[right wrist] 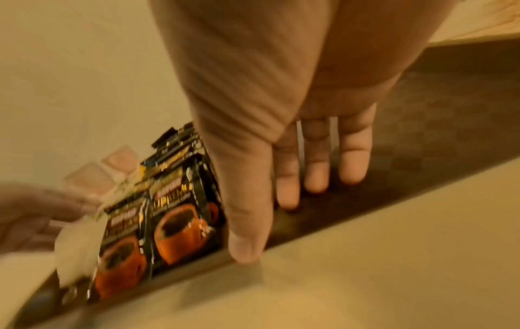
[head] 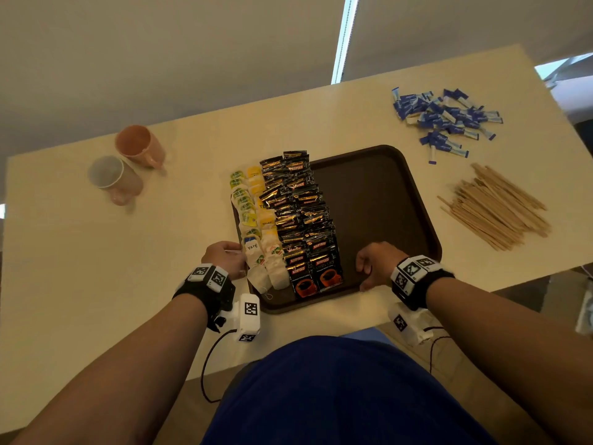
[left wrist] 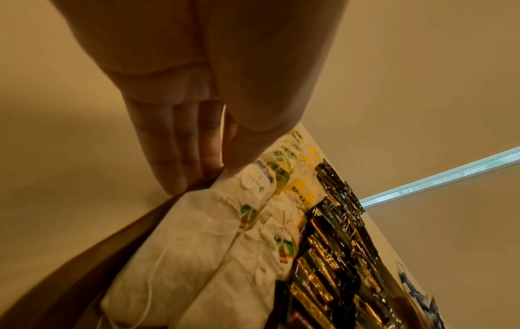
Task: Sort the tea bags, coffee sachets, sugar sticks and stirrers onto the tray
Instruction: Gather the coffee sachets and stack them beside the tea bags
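A dark brown tray (head: pixel 378 203) lies in the middle of the table. Two columns of tea bags (head: pixel 253 226) fill its left side, and two columns of black coffee sachets (head: pixel 301 220) lie beside them. The tray's right half is bare. Blue sugar sticks (head: pixel 446 117) and wooden stirrers (head: pixel 497 207) lie in piles on the table to the right. My left hand (head: pixel 224 256) (left wrist: pixel 202 175) has straight fingers against the tray's left rim (left wrist: pixel 112 244), its thumb by the tea bags (left wrist: pixel 211 244). My right hand (head: pixel 369 268) (right wrist: pixel 270 211) rests its fingers on the tray floor (right wrist: pixel 422 133), thumb at the front rim, beside the coffee sachets (right wrist: pixel 168 222).
A pink mug (head: pixel 139 146) and a pale grey mug (head: pixel 110 178) lie on their sides at the table's left. The table's front edge (head: pixel 321 326) runs just behind the tray's near rim, close to my body. A wall stands behind the table.
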Demonstrator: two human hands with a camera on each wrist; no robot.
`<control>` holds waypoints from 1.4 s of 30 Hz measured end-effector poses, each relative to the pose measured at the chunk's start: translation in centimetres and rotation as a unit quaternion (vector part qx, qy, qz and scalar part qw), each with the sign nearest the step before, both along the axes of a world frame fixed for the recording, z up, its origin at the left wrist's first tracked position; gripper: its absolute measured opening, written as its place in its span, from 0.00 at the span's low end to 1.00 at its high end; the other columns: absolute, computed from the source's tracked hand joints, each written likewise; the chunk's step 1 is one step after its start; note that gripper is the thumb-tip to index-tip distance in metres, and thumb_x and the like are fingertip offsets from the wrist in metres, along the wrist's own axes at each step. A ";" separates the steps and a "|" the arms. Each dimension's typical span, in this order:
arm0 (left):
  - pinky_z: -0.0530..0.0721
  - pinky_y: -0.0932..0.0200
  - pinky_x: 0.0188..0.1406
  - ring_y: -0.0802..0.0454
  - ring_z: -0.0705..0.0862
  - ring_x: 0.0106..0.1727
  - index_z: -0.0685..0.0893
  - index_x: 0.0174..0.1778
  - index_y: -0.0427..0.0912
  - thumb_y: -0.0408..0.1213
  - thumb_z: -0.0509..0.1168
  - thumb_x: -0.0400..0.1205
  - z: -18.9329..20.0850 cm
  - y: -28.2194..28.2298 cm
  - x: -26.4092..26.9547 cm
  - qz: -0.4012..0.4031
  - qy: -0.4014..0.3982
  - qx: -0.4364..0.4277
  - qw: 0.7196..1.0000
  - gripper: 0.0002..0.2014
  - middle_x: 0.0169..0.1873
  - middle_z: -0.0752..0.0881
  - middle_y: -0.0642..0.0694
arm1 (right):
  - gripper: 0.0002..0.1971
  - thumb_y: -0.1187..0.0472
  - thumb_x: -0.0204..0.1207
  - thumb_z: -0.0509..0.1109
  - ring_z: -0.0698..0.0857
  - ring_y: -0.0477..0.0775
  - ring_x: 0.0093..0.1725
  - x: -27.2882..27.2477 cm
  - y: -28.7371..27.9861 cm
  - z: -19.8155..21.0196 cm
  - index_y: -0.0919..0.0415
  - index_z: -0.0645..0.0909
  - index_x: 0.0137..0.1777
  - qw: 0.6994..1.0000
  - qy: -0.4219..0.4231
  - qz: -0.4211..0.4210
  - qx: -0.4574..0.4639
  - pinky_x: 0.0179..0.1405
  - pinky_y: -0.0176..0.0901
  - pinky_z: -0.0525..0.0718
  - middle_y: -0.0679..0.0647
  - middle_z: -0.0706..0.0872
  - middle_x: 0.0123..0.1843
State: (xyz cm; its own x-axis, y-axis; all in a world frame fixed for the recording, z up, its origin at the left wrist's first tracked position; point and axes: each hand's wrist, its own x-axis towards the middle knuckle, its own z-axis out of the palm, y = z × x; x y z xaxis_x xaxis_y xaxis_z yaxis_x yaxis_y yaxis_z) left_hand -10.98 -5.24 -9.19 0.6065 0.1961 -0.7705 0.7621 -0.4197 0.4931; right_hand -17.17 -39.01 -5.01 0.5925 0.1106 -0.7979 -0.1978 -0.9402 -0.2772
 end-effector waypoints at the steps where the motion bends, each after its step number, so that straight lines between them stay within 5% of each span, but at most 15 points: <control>1: 0.90 0.38 0.53 0.39 0.91 0.49 0.86 0.44 0.49 0.36 0.79 0.61 -1.0 0.4 0.3 -0.001 0.004 -0.002 1.000 0.17 0.48 0.91 0.40 | 0.19 0.54 0.63 0.86 0.85 0.49 0.46 0.0 0.2 -0.1 0.54 0.85 0.52 1.000 0.000 0.017 -0.005 0.45 0.40 0.81 0.47 0.86 0.45; 7: 0.90 0.38 0.53 0.40 0.90 0.46 0.85 0.42 0.44 0.27 0.75 0.77 1.9 -0.6 0.8 0.025 0.019 0.007 0.999 0.08 0.43 0.89 0.39 | 0.16 0.57 0.67 0.84 0.87 0.50 0.48 0.6 1.7 -0.3 0.54 0.88 0.54 0.999 0.024 0.042 0.006 0.44 0.39 0.81 0.50 0.90 0.49; 16: 0.90 0.36 0.51 0.37 0.90 0.49 0.86 0.41 0.44 0.24 0.77 0.71 1.0 3.4 2.6 0.020 0.011 0.054 0.998 0.11 0.49 0.90 0.35 | 0.11 0.57 0.69 0.82 0.86 0.50 0.47 1.3 5.3 -0.6 0.53 0.89 0.50 0.998 -0.006 0.042 0.049 0.47 0.41 0.82 0.47 0.87 0.45; 22: 0.79 0.54 0.48 0.41 0.84 0.53 0.83 0.58 0.45 0.29 0.65 0.81 5.9 1.5 4.2 -0.014 -0.124 0.176 0.976 0.12 0.52 0.85 0.45 | 0.08 0.52 0.74 0.77 0.86 0.46 0.46 2.1 5.4 0.3 0.54 0.89 0.49 0.993 -0.064 -0.055 0.080 0.41 0.34 0.81 0.46 0.89 0.44; 26: 0.86 0.50 0.51 0.46 0.86 0.50 0.85 0.53 0.49 0.30 0.66 0.80 8.2 -2.0 5.7 -0.068 -0.204 0.066 0.974 0.10 0.51 0.87 0.46 | 0.08 0.51 0.77 0.74 0.85 0.48 0.49 3.6 4.6 1.2 0.53 0.89 0.50 0.979 -0.096 -0.156 0.093 0.47 0.39 0.81 0.48 0.88 0.47; 30: 0.89 0.51 0.46 0.49 0.89 0.46 0.85 0.52 0.48 0.33 0.68 0.84 9.1 -7.5 5.5 -0.195 -0.159 -0.041 0.967 0.06 0.46 0.89 0.45 | 0.06 0.51 0.78 0.74 0.88 0.49 0.46 4.6 2.7 1.4 0.51 0.89 0.45 0.957 -0.116 -0.236 0.121 0.54 0.47 0.86 0.48 0.90 0.43; 37: 0.84 0.58 0.38 0.50 0.89 0.44 0.85 0.53 0.47 0.33 0.67 0.84 7.8 -17.6 5.0 -0.253 -0.082 -0.039 0.963 0.05 0.46 0.89 0.47 | 0.08 0.51 0.78 0.73 0.89 0.50 0.44 7.0 -4.5 1.4 0.54 0.89 0.47 0.936 -0.159 -0.278 0.145 0.54 0.48 0.87 0.50 0.91 0.42; 42: 0.83 0.60 0.31 0.54 0.87 0.34 0.85 0.47 0.47 0.30 0.69 0.83 7.4 -24.3 6.1 -0.268 -0.091 -0.012 0.959 0.06 0.39 0.88 0.46 | 0.10 0.53 0.76 0.75 0.87 0.53 0.46 10.3 -12.2 1.4 0.60 0.89 0.47 0.919 -0.246 -0.283 0.123 0.46 0.42 0.83 0.54 0.91 0.44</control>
State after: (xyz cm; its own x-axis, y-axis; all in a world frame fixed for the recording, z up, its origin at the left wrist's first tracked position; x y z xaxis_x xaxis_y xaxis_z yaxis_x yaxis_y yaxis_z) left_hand -4.87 -29.56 -1.75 0.7400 -0.1977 -0.6429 0.3412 -0.7134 0.6121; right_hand -6.84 -51.18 -3.62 0.8933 -0.1846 -0.4099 -0.4291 -0.6220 -0.6550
